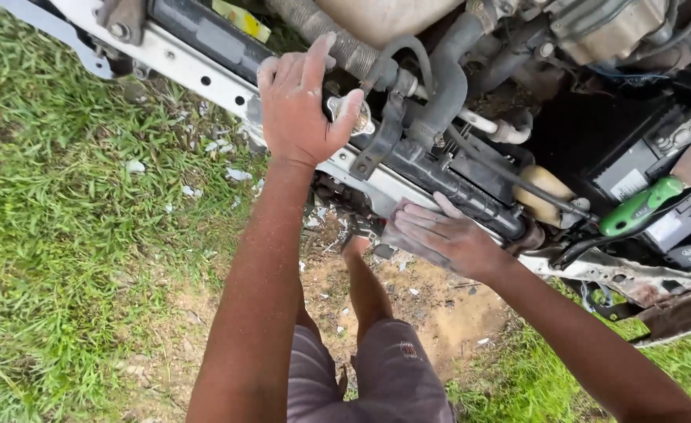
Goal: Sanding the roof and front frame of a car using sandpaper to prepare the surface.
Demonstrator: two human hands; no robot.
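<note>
1. The left hand [302, 102] closes thumb and fingers around the round silver metal radiator cap [351, 112], on the long black radiator top tank [439, 176].
2. The right hand [447, 235], fingers flat and holding nothing, presses that tank's front edge, seemingly for bracing.
3. A green-handled screwdriver [641, 205] lies by the black battery [635, 168].

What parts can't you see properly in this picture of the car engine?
- Head view: the round metal cap is partly covered by the left hand.
- The right hand hides the radiator frame beneath it.
- The green-handled tool has its tip hidden among engine parts.
- The battery is cut off by the right edge.
</note>
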